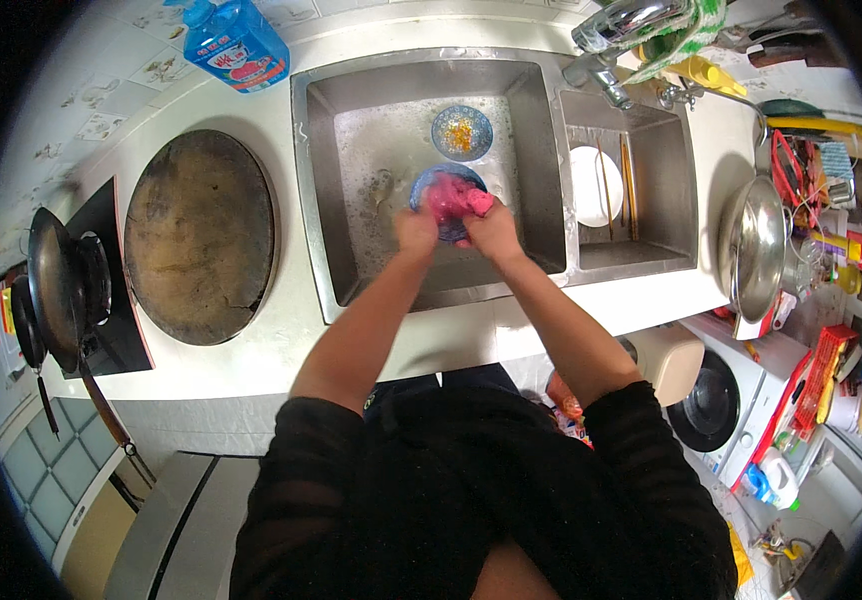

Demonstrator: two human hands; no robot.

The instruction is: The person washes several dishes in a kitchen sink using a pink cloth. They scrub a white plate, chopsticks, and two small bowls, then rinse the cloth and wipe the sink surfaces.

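In the large basin of the stainless steel sink (315, 225), my two hands are together at a blue patterned bowl (423, 182). My left hand (416, 229), blurred, grips the bowl at its left lower rim; its fingertips are hidden. A wet pink cloth (446, 196) covers much of the bowl's inside. My right hand (494, 231) holds this cloth, with a bunch of it sticking out above the thumb. Just beyond lies a second blue patterned bowl (440, 135) with orange-yellow food bits in it. Suds and water spots cover the basin floor.
The smaller basin holds a white plate (588, 187) and chopsticks (629, 187), with a faucet (602, 79) above. A round wooden chopping board (198, 240), a wok (55, 285) and a blue soap bottle (239, 49) stand left. A metal basin (761, 247) leans at right.
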